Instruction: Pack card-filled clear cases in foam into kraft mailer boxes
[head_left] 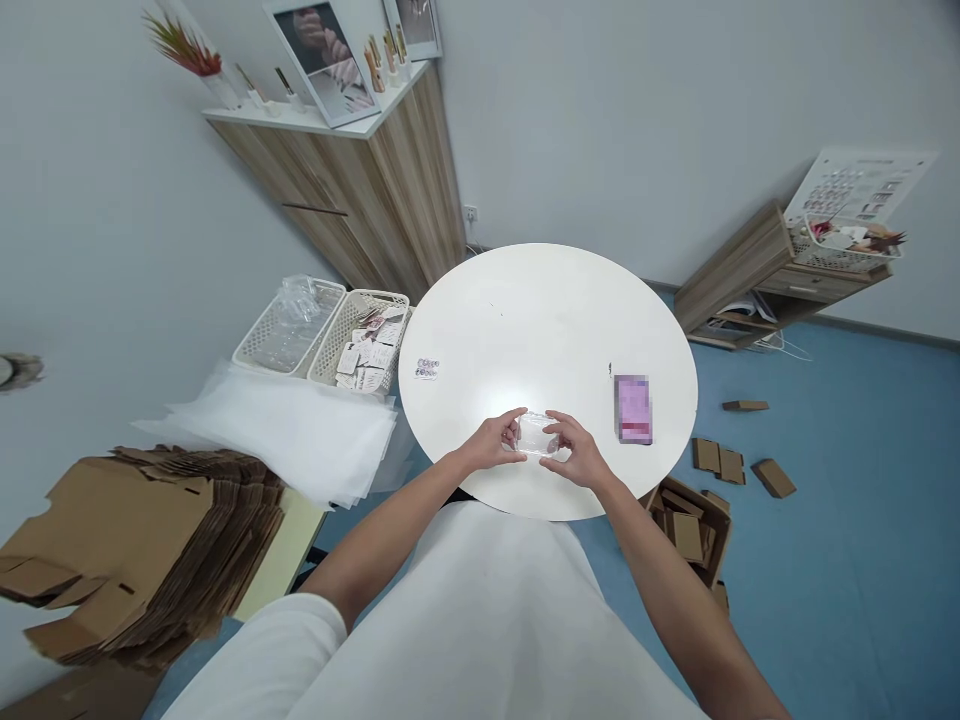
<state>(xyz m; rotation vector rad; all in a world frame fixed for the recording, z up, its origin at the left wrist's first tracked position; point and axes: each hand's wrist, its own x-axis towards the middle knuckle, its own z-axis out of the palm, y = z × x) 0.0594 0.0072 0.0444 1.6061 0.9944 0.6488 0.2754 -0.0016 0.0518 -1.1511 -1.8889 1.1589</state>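
A small clear plastic box (537, 434) is held between my two hands over the near part of the round white table (540, 300). My left hand (496, 440) is closed on its left end, thumb at the near edge and fingers at the far edge. Its right end is gripped the same way by my right hand (576, 450). Whether anything lies inside the box I cannot tell. Off to the left on the table is a small sheet with purple nail-like pieces (427, 369). A blurred purple rectangular item (634, 409) lies to the right.
Left of the table stand a white basket of plastic wrapping (289, 325) and another basket of cards (367, 345). White sheets (300, 425) and stacked flat cardboard (135, 540) lie nearer. Small brown boxes (718, 460) are on the floor at right, beside a filled carton (690, 530).
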